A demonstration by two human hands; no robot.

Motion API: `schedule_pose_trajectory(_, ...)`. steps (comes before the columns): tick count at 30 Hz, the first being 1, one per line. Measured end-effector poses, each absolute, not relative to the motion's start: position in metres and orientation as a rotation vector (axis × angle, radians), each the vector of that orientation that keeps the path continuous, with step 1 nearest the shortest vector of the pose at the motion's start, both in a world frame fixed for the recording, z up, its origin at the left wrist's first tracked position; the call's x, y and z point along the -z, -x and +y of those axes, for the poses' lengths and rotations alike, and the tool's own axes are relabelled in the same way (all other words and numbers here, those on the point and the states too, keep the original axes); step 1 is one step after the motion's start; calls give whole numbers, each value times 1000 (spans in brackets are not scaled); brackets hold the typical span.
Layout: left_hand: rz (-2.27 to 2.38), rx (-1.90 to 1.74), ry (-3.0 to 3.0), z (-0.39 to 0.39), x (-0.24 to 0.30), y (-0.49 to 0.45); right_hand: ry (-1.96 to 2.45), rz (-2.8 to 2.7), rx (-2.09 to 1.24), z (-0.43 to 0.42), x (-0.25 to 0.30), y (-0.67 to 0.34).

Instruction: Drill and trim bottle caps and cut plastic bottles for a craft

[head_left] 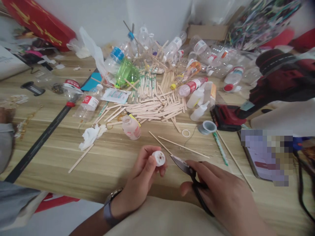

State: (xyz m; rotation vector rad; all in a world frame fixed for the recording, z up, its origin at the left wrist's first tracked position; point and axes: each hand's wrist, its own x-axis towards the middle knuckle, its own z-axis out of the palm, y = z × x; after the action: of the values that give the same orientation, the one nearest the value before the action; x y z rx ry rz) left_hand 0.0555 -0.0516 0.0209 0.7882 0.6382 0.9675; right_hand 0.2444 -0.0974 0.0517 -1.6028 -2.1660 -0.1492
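My left hand pinches a small white spool between thumb and fingers, just above the near edge of the wooden table. My right hand grips black-handled scissors. Their blades are nearly closed and point left toward the spool, with the tips a short gap from it. A watch sits on my left wrist. Two thin wooden skewers lie on the table just beyond both hands.
A heap of flat wooden sticks and plastic bottles fills the middle and back. A small pink bottle, crumpled tissue, a tape roll, a red power tool and a phone lie nearby. Another person's sleeve shows at left.
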Motion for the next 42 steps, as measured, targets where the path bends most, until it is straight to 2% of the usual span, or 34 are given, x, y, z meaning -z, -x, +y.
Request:
schedule_pose_trajectory(9, 724, -978, -872, -53, -14, -52, 1628, -2207, -35, -100, -51, -239)
schedule_pose_trajectory(20, 801, -976, -953, -56, -17, -51, 1675, -2265, 306, -98, -48, -235)
schedule_pose_trajectory(27, 625, -911, -574, -48, -26, -61, 1620, -2268, 186, -98, -45, -246)
schedule_pose_trajectory(35, 705, -857, -453, -44, -33, -63, 1618, -2319, 115, -101, -45, -251)
schedule_pose_trajectory(42, 741, -823, -573, -45, -26, -64, 1561, -2353, 363, -96, -55, -250)
